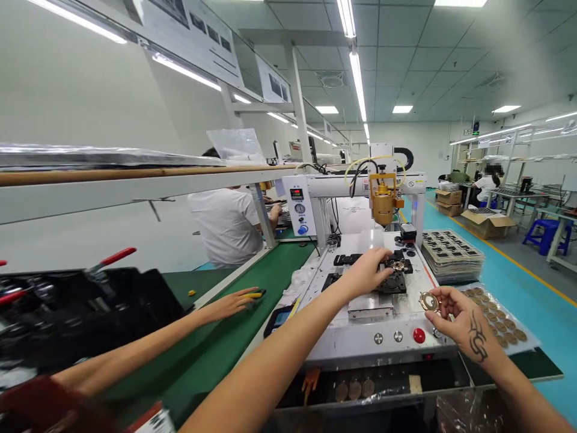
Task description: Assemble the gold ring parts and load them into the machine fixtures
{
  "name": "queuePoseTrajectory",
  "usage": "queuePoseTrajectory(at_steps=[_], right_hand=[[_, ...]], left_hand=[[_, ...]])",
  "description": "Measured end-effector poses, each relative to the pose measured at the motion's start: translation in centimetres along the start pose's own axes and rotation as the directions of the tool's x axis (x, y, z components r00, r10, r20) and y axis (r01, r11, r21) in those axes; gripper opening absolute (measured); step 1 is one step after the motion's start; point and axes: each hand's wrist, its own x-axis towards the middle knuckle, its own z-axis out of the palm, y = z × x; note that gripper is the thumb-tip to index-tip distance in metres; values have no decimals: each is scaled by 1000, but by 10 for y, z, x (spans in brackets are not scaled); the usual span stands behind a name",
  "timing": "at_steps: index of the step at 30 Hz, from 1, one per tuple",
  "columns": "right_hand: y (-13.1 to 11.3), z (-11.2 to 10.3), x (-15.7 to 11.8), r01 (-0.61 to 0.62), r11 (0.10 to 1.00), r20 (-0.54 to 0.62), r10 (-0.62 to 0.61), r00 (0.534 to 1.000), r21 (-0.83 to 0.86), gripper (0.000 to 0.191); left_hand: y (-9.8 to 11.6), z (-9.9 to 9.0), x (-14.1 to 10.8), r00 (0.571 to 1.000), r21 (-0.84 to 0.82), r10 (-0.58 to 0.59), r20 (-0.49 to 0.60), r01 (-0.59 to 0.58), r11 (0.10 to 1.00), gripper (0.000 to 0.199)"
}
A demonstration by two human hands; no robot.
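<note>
My left hand [372, 272] reaches over the white machine bed [329, 310], its fingers bent around the edge of a black fixture [393, 284]. A round metal watch part [398, 266] sits in that fixture beside the fingertips; whether the fingers grip anything is hidden. My right hand [453, 310] pinches a round, gold-rimmed watch case [429, 302] between thumb and fingers, above the right front of the bed. A gold-coloured machine head [383, 204] hangs above and behind the fixture.
Another person's hand [241, 300] holds a yellow and black tool on the green belt [279, 270] at left. Round brown discs [500, 319] lie on a sheet at right, near stacked trays [453, 255]. A red button [419, 335] is on the machine front.
</note>
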Motion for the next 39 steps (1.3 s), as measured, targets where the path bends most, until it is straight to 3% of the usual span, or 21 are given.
queuePoseTrajectory(at_steps=[4, 10, 14, 17, 21, 26, 29, 32, 36, 39], right_hand=[[-3, -35, -2, 21, 999, -30, -23, 999, -44, 44], [12, -74, -9, -35, 997, -46, 33, 998, -63, 48], [21, -64, 25, 3, 999, -90, -7, 996, -38, 53], [26, -40, 65, 58, 998, -74, -60, 995, -20, 53], [38, -11, 110, 93, 995, 28, -92, 995, -45, 48], [55, 17, 153, 128, 980, 293, -79, 953, -152, 34], [60, 26, 177, 140, 962, 444, -22, 896, -236, 23], [61, 28, 194, 170, 939, 555, 26, 832, -299, 23], [60, 27, 202, 248, 915, 635, 12, 772, -319, 26], [62, 27, 200, 308, 894, 652, -23, 758, -326, 26]], left_hand=[[-24, 22, 72, 979, 97, -113, 168, 98, 990, 38], [-42, 33, 115, 864, 222, -231, 448, 143, 965, 28], [-33, 36, 133, 814, 291, -290, 503, 157, 944, 27], [-23, 39, 135, 815, 302, -311, 490, 176, 937, 30], [-16, 27, 117, 879, 223, -263, 397, 186, 957, 29], [-11, -13, 74, 977, 43, -175, 120, 170, 984, 21], [-4, -37, 38, 991, -52, -130, -8, 129, 990, 21], [5, -56, -2, 993, -108, -97, -67, 90, 990, 18], [15, -70, -52, 991, -131, -84, -108, 69, 989, 16], [17, -73, -86, 988, -141, -96, -123, 78, 987, 21]])
